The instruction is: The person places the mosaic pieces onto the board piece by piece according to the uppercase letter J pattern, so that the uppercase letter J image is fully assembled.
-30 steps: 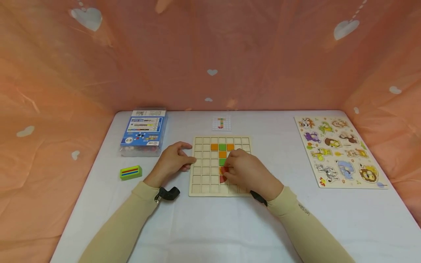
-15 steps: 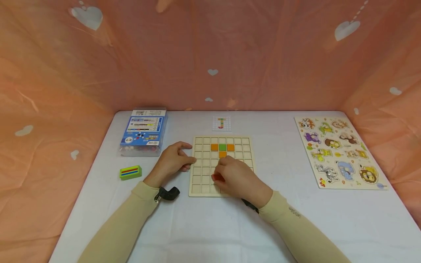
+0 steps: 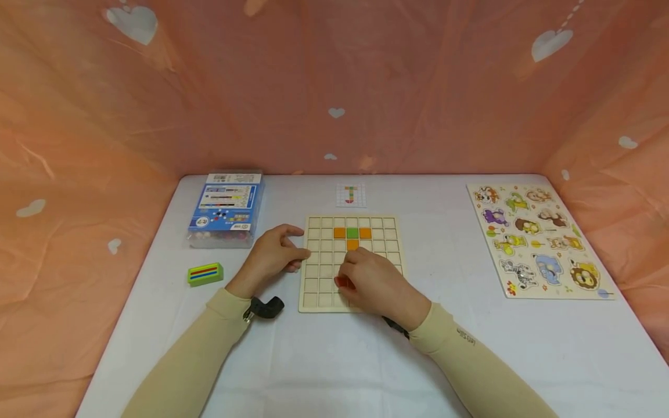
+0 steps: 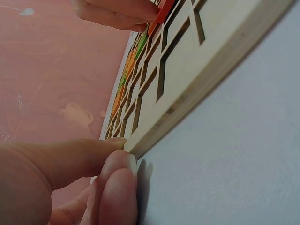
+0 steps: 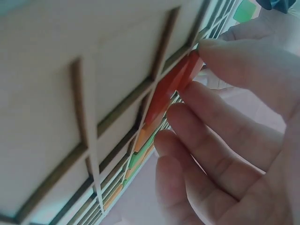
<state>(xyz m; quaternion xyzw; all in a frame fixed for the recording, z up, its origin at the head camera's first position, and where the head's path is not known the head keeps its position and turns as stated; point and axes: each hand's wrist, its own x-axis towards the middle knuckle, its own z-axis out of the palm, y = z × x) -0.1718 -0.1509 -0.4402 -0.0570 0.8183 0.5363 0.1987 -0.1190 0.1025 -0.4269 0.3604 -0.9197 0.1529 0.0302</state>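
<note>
A wooden grid board (image 3: pixel 310 285) lies on the table, with orange tiles (image 3: pixel 340 233) and a green tile (image 3: pixel 352 233) showing in its cells. My right hand (image 3: pixel 373 284) is over the board's lower middle, pinching a red tile (image 5: pixel 191 70) between thumb and index finger. Beside that piece, another red tile (image 5: pixel 164 93) sits in the grid in the right wrist view. Much of the tile column is hidden under this hand in the head view. At the board's left edge, my left hand (image 3: pixel 269 252) rests with relaxed fingers, thumb tip touching the rim.
A small pattern card (image 3: pixel 351 195) lies behind the board. To the left are a blue and clear box (image 3: pixel 227 203) and a green striped block (image 3: pixel 205 274). An animal puzzle board (image 3: pixel 540 241) lies at the right.
Compared with a second ago, my right hand is farther left and lower over the board, with the red tile at its fingertips. My left hand stays at the board's edge.
</note>
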